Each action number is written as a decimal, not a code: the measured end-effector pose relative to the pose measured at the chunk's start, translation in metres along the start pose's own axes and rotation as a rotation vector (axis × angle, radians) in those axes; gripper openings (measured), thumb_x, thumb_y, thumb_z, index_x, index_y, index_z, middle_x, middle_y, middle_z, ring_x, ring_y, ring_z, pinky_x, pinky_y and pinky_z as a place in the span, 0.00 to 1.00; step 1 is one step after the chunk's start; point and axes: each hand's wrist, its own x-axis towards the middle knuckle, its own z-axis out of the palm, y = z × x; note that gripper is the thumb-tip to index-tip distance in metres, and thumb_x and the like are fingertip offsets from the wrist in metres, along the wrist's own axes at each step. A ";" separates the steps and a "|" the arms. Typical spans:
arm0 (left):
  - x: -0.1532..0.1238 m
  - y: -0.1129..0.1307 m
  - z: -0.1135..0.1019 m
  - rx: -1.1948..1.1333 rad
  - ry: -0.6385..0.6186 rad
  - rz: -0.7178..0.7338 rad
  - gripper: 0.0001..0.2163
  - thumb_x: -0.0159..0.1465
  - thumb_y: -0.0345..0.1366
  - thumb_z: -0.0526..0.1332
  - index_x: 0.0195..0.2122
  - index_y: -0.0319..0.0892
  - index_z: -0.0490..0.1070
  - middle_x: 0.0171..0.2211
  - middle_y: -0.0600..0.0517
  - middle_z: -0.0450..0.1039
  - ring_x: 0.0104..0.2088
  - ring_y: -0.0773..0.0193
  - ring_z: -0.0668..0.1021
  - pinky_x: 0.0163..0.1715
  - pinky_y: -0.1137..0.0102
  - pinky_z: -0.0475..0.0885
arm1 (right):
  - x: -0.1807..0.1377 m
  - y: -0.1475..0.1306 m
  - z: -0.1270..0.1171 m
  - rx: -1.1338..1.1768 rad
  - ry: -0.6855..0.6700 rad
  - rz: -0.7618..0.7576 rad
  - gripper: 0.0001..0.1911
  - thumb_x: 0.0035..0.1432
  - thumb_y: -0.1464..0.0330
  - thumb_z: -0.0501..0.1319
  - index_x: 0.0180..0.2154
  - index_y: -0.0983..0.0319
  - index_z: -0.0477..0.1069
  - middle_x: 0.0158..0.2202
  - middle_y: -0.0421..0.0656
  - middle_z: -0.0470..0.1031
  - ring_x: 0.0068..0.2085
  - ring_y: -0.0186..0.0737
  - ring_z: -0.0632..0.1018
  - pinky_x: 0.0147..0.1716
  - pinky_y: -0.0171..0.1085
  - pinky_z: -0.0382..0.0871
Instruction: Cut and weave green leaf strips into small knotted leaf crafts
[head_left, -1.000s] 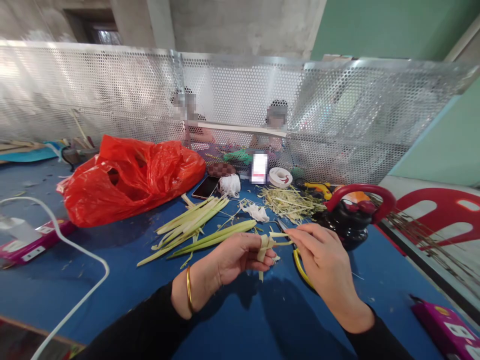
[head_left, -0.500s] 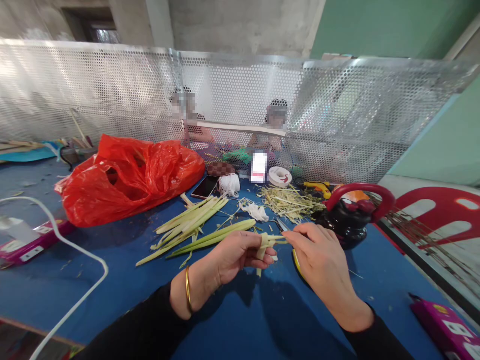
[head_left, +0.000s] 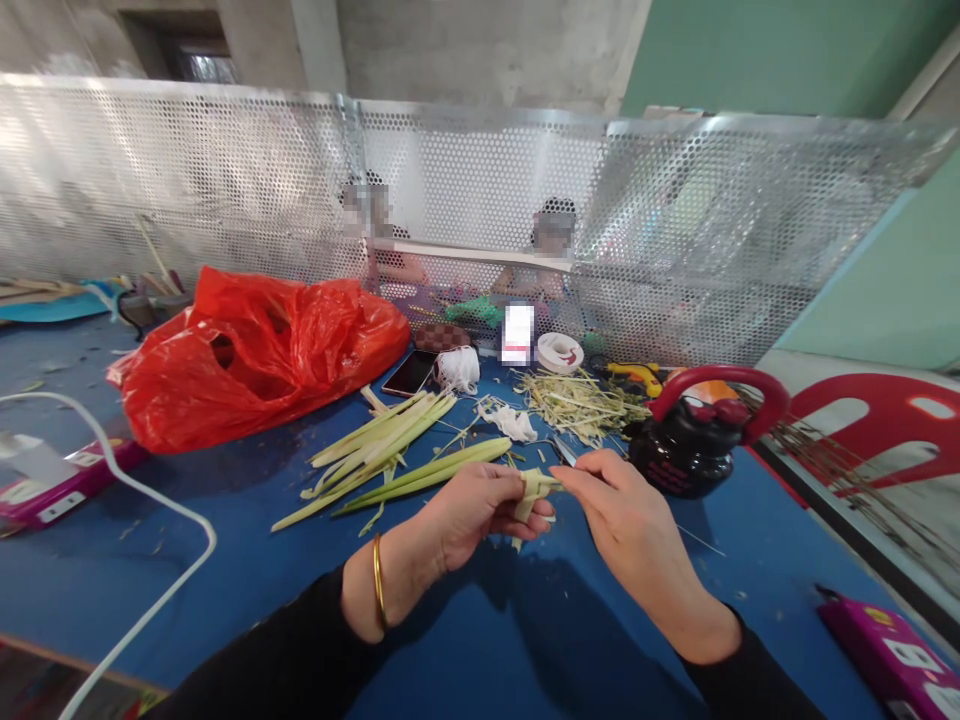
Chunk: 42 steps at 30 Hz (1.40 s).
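My left hand (head_left: 472,505) is closed on a small folded piece of pale leaf strip (head_left: 534,490), held just above the blue table (head_left: 225,560). My right hand (head_left: 626,515) pinches the strip's free end from the right, fingers pressed together. A pair of scissors (head_left: 564,450) lies on the table just beyond my right fingers. Long green-and-cream leaf strips (head_left: 390,450) lie in a loose bundle to the left of my hands.
A red plastic bag (head_left: 255,350) sits at the back left. A heap of leaf trimmings (head_left: 581,400), a black kettle with a red handle (head_left: 694,440), a phone (head_left: 411,374), a tape roll (head_left: 560,352) and a white cable (head_left: 150,500) surround me. Two people sit behind the perforated metal screen (head_left: 675,230).
My right hand has moved left, closing up to the folded strip, and now covers the yellow scissor handle that showed beneath it. My left hand has barely moved.
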 end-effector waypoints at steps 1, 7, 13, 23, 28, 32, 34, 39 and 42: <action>-0.001 0.001 0.001 0.010 0.006 0.000 0.08 0.57 0.27 0.56 0.28 0.34 0.75 0.28 0.46 0.78 0.23 0.69 0.78 0.28 0.74 0.72 | 0.000 0.000 0.000 0.027 -0.006 0.009 0.15 0.65 0.74 0.51 0.43 0.64 0.77 0.34 0.48 0.71 0.33 0.41 0.73 0.31 0.39 0.69; -0.003 -0.002 0.006 0.141 0.003 0.010 0.08 0.55 0.29 0.57 0.28 0.34 0.76 0.25 0.48 0.76 0.22 0.69 0.76 0.26 0.74 0.71 | -0.001 -0.004 0.003 0.243 -0.061 0.082 0.15 0.66 0.73 0.52 0.50 0.65 0.71 0.37 0.47 0.71 0.36 0.40 0.75 0.35 0.38 0.71; 0.000 -0.013 0.005 0.200 -0.031 0.085 0.09 0.53 0.37 0.63 0.27 0.36 0.76 0.26 0.49 0.76 0.24 0.66 0.78 0.27 0.72 0.72 | -0.002 -0.009 0.004 0.151 -0.117 0.014 0.13 0.66 0.68 0.54 0.49 0.62 0.72 0.35 0.46 0.71 0.34 0.42 0.73 0.34 0.41 0.68; 0.003 -0.019 0.006 0.272 -0.005 0.097 0.07 0.51 0.35 0.60 0.24 0.37 0.76 0.19 0.52 0.73 0.22 0.67 0.76 0.26 0.72 0.72 | -0.002 -0.015 0.009 0.399 -0.089 0.094 0.07 0.63 0.72 0.57 0.36 0.60 0.74 0.32 0.43 0.69 0.33 0.39 0.73 0.32 0.37 0.67; 0.002 -0.021 0.007 0.314 -0.056 0.128 0.10 0.53 0.38 0.59 0.23 0.36 0.75 0.23 0.50 0.75 0.21 0.67 0.76 0.24 0.73 0.71 | 0.005 -0.022 0.005 0.588 -0.060 0.264 0.09 0.61 0.69 0.58 0.28 0.60 0.70 0.28 0.40 0.66 0.30 0.36 0.71 0.29 0.34 0.66; 0.004 -0.026 0.008 0.359 -0.094 0.096 0.12 0.54 0.39 0.58 0.23 0.36 0.75 0.23 0.49 0.75 0.21 0.68 0.76 0.24 0.73 0.70 | 0.008 -0.028 0.003 0.840 -0.032 0.509 0.09 0.61 0.65 0.59 0.29 0.60 0.67 0.23 0.36 0.65 0.24 0.33 0.68 0.24 0.32 0.63; 0.004 -0.029 0.009 0.368 -0.109 0.058 0.11 0.53 0.39 0.60 0.23 0.36 0.75 0.22 0.49 0.75 0.20 0.68 0.76 0.24 0.73 0.71 | 0.008 -0.029 0.002 0.992 0.018 0.594 0.09 0.62 0.64 0.58 0.30 0.60 0.67 0.21 0.35 0.66 0.23 0.32 0.68 0.23 0.31 0.64; 0.002 -0.027 0.012 0.353 -0.188 0.004 0.09 0.51 0.38 0.62 0.24 0.36 0.75 0.23 0.50 0.76 0.21 0.68 0.76 0.25 0.74 0.71 | 0.009 -0.024 0.001 1.255 0.315 0.669 0.07 0.60 0.63 0.62 0.32 0.59 0.69 0.25 0.36 0.72 0.29 0.34 0.76 0.34 0.33 0.69; -0.001 -0.019 0.014 0.334 -0.138 -0.036 0.08 0.49 0.35 0.61 0.26 0.36 0.76 0.21 0.51 0.75 0.20 0.69 0.76 0.25 0.74 0.71 | 0.010 -0.022 0.003 1.285 0.359 0.684 0.06 0.59 0.63 0.62 0.33 0.59 0.69 0.27 0.37 0.74 0.34 0.37 0.79 0.38 0.35 0.69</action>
